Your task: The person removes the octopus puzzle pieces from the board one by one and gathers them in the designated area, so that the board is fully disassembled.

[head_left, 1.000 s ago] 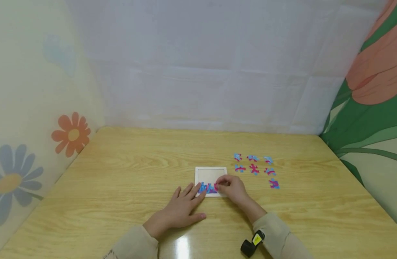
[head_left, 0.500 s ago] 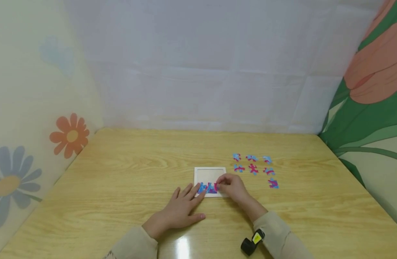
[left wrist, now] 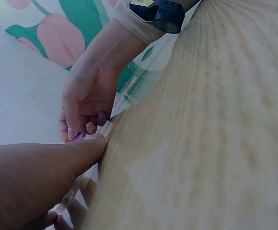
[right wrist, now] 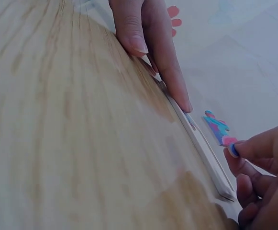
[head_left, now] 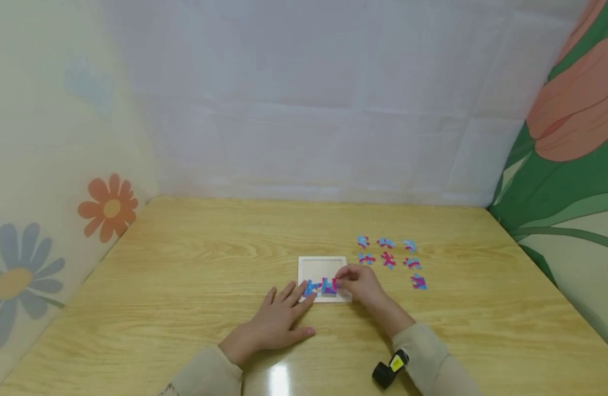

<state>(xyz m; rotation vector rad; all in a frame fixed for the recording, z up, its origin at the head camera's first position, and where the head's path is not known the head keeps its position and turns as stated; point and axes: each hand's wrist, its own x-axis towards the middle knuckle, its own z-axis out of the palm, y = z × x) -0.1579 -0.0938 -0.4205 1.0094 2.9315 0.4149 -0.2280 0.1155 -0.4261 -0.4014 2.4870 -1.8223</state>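
A white puzzle frame lies on the wooden table, with a blue-purple jigsaw piece in its near left corner. My left hand rests flat, fingers spread, fingertips on the frame's near left part. Between thumb and fingertips, my right hand pinches a pink and blue jigsaw piece at the near right of the frame. Joined to it, a second blue and pink piece stands up clear of the frame in the right wrist view. The fingers hide part of the pinched piece.
Right of the frame, loose jigsaw pieces lie in rows, with a single purple-pink piece nearest me. A black strap device sits at the right sleeve. A white cloth hangs behind the table.
My right hand has shifted slightly up and right, raising the pinched piece and the one joined to it; a gap has opened beside the left corner piece. My left hand stays put.
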